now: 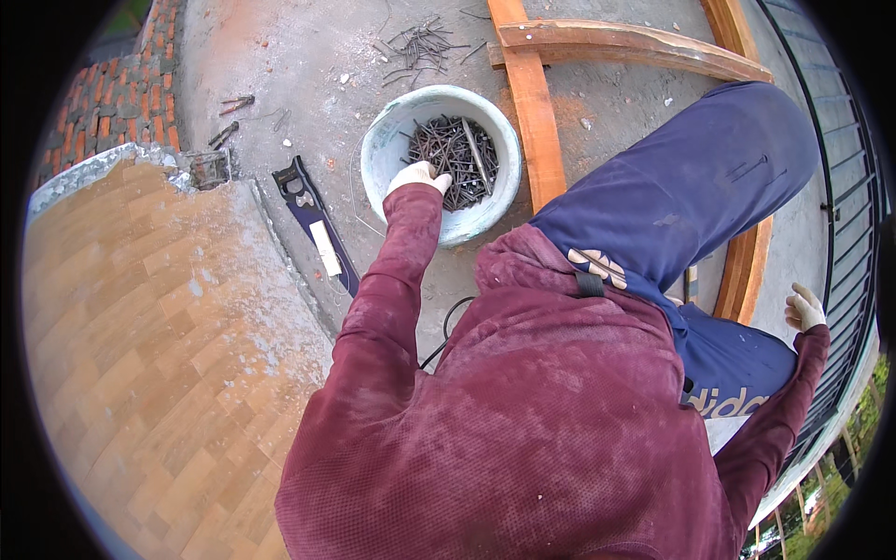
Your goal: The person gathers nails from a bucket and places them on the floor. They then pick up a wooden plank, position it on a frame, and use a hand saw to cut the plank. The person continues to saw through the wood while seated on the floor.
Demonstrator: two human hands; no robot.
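My left hand (pixel 418 179), in a white glove, is at the left side of a pale round bucket (pixel 507 168) filled with dark nails (pixel 448 149). Its fingers curl down at the nails; what they hold, if anything, is hidden. A long pale strip (pixel 476 154) lies among the nails. My right hand (pixel 805 306), also gloved, hangs beside my knee near the railing at the right, fingers loosely bent and apart with nothing in them. A hand saw (pixel 308 210) with a dark blade lies left of the bucket, a white piece (pixel 325 247) on it.
Wooden beams (pixel 534 131) form a frame right of the bucket. Loose nails (pixel 415 51) and pliers (pixel 224 133) lie on concrete. A tiled floor (pixel 140 327) with a broken edge fills the left, a brick surface (pixel 103 103) behind it. A black railing (pixel 840 187) runs along the right.
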